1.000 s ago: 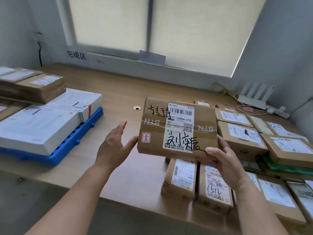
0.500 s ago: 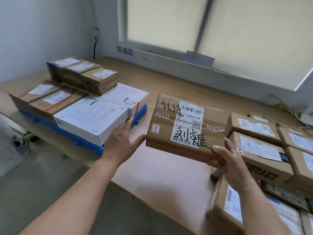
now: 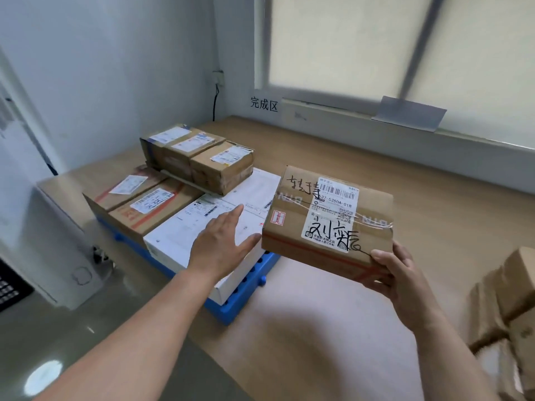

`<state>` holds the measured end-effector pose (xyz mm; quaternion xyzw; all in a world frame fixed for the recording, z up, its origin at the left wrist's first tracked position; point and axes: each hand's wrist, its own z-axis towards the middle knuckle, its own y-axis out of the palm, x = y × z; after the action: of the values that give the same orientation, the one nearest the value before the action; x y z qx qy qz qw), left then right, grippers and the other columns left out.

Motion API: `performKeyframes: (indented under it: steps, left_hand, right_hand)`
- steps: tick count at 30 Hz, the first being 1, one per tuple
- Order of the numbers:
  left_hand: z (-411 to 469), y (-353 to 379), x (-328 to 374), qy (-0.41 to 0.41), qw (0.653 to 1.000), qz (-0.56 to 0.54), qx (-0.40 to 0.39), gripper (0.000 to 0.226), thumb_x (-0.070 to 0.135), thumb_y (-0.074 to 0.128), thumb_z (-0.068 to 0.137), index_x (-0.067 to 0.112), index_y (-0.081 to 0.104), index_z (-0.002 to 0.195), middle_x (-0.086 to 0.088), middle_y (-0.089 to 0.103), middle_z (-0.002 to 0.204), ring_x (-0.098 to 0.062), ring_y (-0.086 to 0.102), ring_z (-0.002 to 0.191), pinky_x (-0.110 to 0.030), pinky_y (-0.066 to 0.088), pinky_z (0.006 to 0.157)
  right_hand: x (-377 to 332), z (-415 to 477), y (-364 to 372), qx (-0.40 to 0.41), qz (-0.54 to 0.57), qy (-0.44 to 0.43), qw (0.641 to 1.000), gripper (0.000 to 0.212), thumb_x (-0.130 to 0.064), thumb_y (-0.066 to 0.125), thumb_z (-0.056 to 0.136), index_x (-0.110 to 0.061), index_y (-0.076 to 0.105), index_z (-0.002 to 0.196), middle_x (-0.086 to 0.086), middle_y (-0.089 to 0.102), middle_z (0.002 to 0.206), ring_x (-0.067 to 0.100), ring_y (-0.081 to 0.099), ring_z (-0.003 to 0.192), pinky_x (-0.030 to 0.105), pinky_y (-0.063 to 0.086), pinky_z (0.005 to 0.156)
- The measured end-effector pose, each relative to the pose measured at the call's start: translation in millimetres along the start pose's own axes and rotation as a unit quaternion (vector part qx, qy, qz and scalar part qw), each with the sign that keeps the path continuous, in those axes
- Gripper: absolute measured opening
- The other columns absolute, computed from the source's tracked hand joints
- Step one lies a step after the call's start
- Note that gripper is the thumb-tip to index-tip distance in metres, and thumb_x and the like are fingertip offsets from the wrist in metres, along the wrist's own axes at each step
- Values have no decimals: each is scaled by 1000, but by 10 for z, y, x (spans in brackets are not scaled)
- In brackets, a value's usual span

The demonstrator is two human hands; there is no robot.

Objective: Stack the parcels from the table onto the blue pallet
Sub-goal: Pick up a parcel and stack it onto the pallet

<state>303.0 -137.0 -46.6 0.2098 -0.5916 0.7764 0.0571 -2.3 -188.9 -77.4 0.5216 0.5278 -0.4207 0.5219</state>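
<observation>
My right hand (image 3: 399, 273) grips the near right corner of a brown cardboard parcel (image 3: 295, 227) with a white label and black handwriting, holding it in the air just right of the blue pallet (image 3: 243, 293). With its fingers straight, my left hand (image 3: 220, 244) is beside the parcel's left edge, thumb at the box, hovering over a white flat box (image 3: 173, 241) on the pallet. Brown parcels (image 3: 144, 204) lie on the pallet's left side, and three smaller ones (image 3: 199, 157) are stacked on top at the back.
More brown parcels (image 3: 503, 299) are piled at the table's right edge, blurred. The wooden table (image 3: 333, 328) runs under a window sill (image 3: 434, 140). A white appliance (image 3: 58, 256) stands on the floor left of the table.
The view has swung left and the parcel has travelled left with both hands, now reaching the pallet's right end. My left hand has moved over the white box.
</observation>
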Motion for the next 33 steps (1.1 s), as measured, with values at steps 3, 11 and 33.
performKeyframes:
  steps: [3,11,33]
  left_hand:
    - [270,5,-110,11,1000,10,-3,69,55,42,93,27,18,151,4,30,154,-17,28,139,-37,35,105]
    - [842,58,-499,28,999,-7,-14,55,32,40,99,24,21,151,2,32,152,-19,28,139,-38,34,106]
    - [2581,-68,-1191,158,977,-52,-136,52,44,25,102,24,25,150,3,34,152,-18,29,140,-35,24,111]
  right_hand:
    - [-14,256,169,7,-3,-1,1000,41,-15,58,89,-33,57,126,3,72,92,23,60,71,38,51,75]
    - [-108,724,664,34,-10,16,999,42,-33,67,75,-34,60,116,0,69,90,19,65,71,35,51,70]
    - [-214,1667,2039,129,-40,84,987,29,-25,60,89,-26,58,118,-2,63,78,14,63,56,29,49,54]
